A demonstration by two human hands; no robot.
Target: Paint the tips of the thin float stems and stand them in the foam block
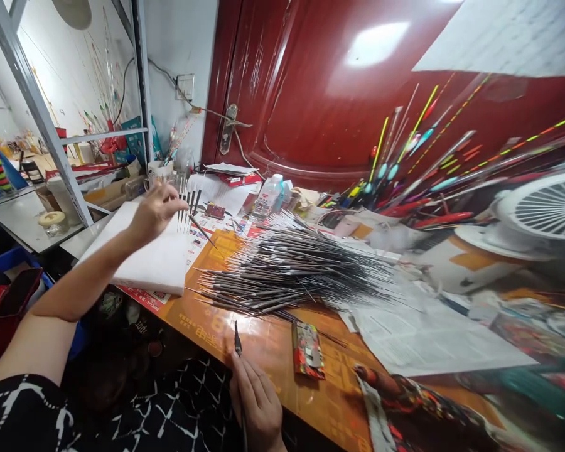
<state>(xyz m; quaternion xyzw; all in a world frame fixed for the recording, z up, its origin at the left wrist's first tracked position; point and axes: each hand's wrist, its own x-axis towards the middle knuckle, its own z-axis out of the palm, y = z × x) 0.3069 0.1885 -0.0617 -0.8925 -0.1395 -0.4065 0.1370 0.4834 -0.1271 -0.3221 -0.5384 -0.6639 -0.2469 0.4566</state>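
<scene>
My left hand (155, 210) is raised over the white foam block (144, 251). Its closed fingertips pinch a slim dark fishing float (198, 226), which slants down to the right toward the table. Several similar dark floats (193, 202) stand upright in the foam block's far right part. On the table, a large pile of thin dark fishing floats (292, 267) lies to the right of the foam. Low in front of me, my right hand (258, 398) is closed around a slim tool (238, 342) with a dark pointed tip aimed upward; its exact kind is unclear.
A small colourful box (307, 351) lies near the table's front edge. Behind the pile stand a clear plastic bottle (269, 198) and many bright-tipped floats (390, 166). A white fan (553, 207) and white paper sheets (433, 326) are at right. A metal shelf frame (51, 119) rises at left.
</scene>
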